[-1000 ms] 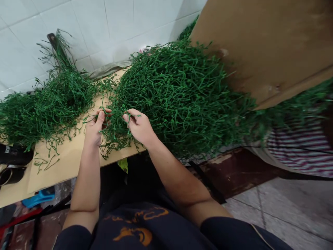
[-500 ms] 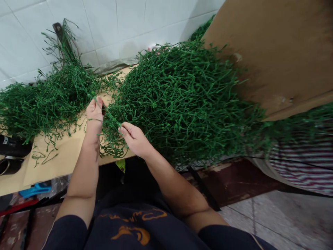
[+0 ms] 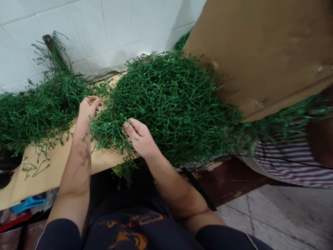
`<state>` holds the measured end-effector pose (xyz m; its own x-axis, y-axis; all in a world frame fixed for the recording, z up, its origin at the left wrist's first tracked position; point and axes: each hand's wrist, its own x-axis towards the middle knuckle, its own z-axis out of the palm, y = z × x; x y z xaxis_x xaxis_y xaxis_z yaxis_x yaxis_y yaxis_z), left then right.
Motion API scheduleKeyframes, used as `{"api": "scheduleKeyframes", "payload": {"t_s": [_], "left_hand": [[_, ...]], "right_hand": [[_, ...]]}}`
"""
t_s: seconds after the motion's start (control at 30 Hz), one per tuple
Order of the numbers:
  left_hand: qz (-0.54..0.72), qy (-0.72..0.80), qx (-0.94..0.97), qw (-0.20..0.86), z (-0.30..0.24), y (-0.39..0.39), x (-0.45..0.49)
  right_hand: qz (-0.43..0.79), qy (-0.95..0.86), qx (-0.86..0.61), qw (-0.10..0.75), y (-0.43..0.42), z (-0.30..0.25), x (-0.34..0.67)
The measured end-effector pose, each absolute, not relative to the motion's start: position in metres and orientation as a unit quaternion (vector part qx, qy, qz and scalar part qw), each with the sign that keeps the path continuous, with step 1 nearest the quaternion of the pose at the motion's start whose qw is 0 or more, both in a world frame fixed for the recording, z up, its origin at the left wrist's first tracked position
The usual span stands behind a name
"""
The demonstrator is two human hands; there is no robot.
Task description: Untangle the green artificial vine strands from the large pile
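Observation:
Thin green plastic-looking stems with small bud tips form a large heap (image 3: 166,93) in front of me. My right hand (image 3: 142,139) is at the heap's near left side, thumb and fingers pinched on a green stem (image 3: 129,122). To its left, my left hand (image 3: 88,108) is raised over the board between two heaps. Its fingers are curled together, and a thin bit of green stem shows along the top of them. Loose stems (image 3: 108,130) lie between my hands. Part of each hand's grip is hidden.
A second stem heap (image 3: 47,104) lies left, with a dark upright bar (image 3: 52,47) behind it. Cardboard (image 3: 62,166) covers the work surface. A large cardboard sheet (image 3: 255,52) leans in at right, above striped cloth (image 3: 283,163). A blue plastic item (image 3: 28,203) is below.
My hands have moved farther apart, and the strand that stretched between them no longer spans the gap. The head view has shifted slightly. More stems now hang over the board's front edge.

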<state>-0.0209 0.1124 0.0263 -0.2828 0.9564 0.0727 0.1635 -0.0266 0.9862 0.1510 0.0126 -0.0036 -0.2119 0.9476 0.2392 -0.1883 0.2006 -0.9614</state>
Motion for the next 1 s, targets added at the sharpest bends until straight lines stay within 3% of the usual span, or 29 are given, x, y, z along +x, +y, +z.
{"api": "scheduleKeyframes", "payload": {"t_s": [0.4, 0.67, 0.8, 1.0], "left_hand": [[0.496, 0.587, 0.585, 0.259, 0.004, 0.102, -0.031], [0.230, 0.642, 0.729, 0.058, -0.015, 0.112, -0.015], [0.248, 0.663, 0.701, 0.090, -0.018, 0.117, -0.014], [0.481, 0.621, 0.564, 0.255, 0.008, 0.108, -0.023]], "right_hand": [[0.573, -0.513, -0.372, 0.519, 0.018, -0.013, 0.161], [0.563, -0.543, -0.372, 0.499, 0.013, -0.023, 0.159], [0.552, -0.545, -0.378, 0.506, 0.013, -0.026, 0.163], [0.564, -0.534, -0.375, 0.506, 0.014, -0.026, 0.161]]}}
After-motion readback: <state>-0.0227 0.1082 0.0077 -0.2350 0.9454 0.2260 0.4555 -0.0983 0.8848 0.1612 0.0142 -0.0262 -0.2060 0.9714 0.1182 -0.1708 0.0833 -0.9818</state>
